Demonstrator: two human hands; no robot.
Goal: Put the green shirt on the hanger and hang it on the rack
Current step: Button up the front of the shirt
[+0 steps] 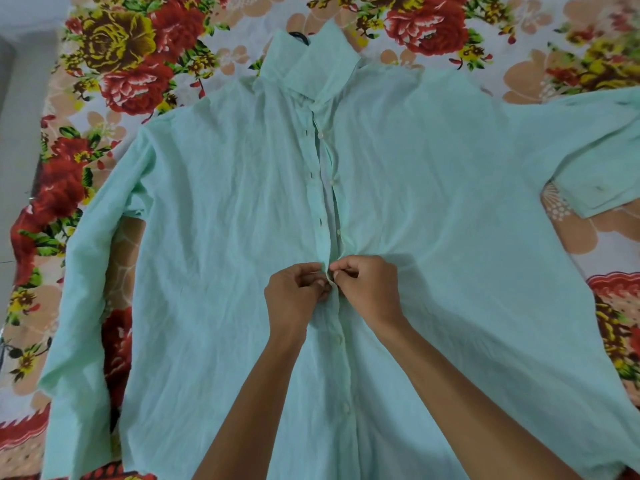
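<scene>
the green shirt (433, 209) lies spread flat, front side up, on a bed covered with a floral bedsheet (131, 57) printed in red, yellow and peach flowers. its collar (311, 60) points away from the person and stands partly raised, and a small dark curved piece, apparently the hook of a hanger (299, 37), pokes out just behind the collar at the far end; the rest of it is hidden under the cloth, so how it sits inside cannot be told. both sleeves stretch out to the sides, the one on the left running down along the shirt's body and the one on the right folded back on itself near the frame's edge. the button placket (327, 188) runs down the middle; above the hands the two front edges lie slightly apart, with small white buttons and dark buttonholes showing, while below the hands the front looks closed, with buttons in a row. the left hand (294, 292) and the right hand (370, 289) meet at the placket about halfway down the shirt, nearly touching each other. each hand has its fingers curled and pinches an edge of the shirt's front at the placket, thumbs and fingertips pressed close around a button spot too small to make out. both forearms reach in from the bottom of the view and rest over the lower part of the shirt.
</scene>
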